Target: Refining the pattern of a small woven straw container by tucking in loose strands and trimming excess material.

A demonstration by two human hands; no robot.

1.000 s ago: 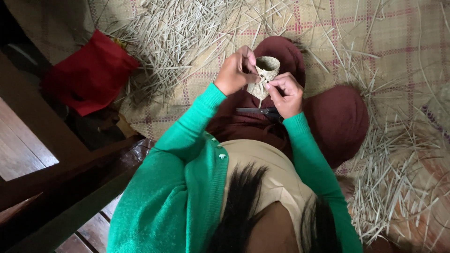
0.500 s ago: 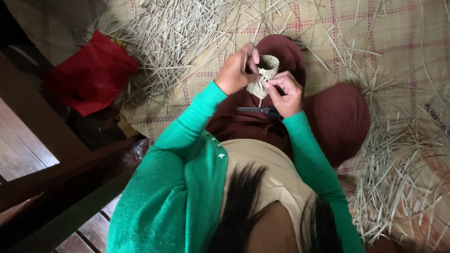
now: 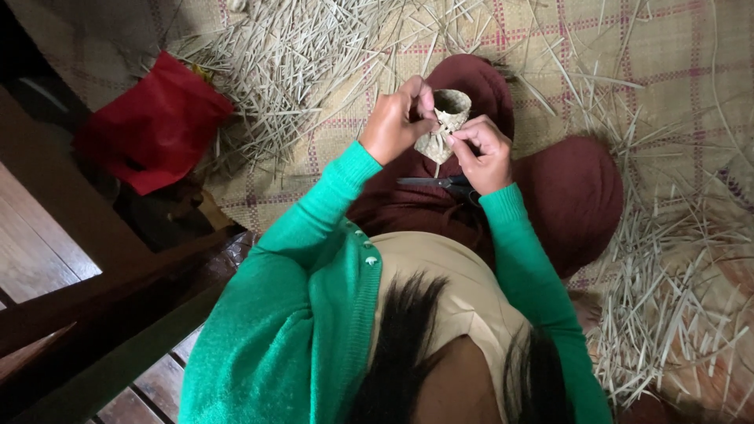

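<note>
Fingers of the left hand [image 3: 397, 122] are pinching the rim of a small woven pouch [image 3: 444, 126]; the right hand [image 3: 483, 153] is gripping, probably, its lower side, mouth facing away.

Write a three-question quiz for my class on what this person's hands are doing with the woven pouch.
1. True or false: both hands hold the pouch.
2. What lies on the lap below the hands? A) scissors B) a knife C) a comb
3. Fill in: the red bag lies on the person's ____ side.

Key: 1 true, left hand and right hand both grip it; 2 A, scissors; 3 left.
</note>
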